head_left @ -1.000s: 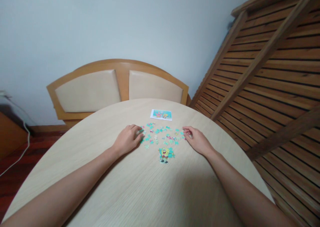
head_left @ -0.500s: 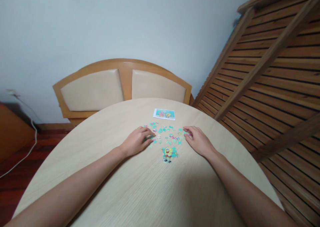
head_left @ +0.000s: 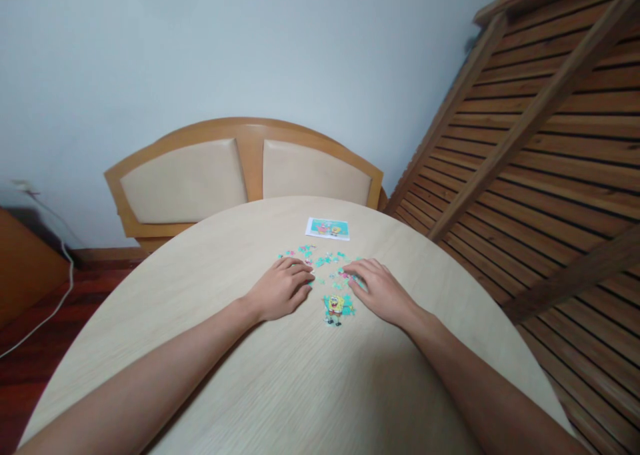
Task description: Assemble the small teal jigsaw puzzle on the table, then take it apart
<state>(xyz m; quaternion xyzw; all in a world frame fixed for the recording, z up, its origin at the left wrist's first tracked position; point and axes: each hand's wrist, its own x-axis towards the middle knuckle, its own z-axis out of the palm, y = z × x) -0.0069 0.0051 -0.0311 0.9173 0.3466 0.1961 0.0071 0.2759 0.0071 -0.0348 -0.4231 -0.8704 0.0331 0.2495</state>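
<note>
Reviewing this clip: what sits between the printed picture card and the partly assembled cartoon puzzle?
Scattered loose puzzle pieces, mostly teal with some pink, lie between the picture card and the assembled section in the head view.

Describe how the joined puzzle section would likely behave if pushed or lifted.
Lying flat on the table, the joined puzzle section would probably slide rather than roll or tip. It looks small and thin, so likely light. Its ragged edge suggests a jigsaw, so it might split if lifted.
</note>
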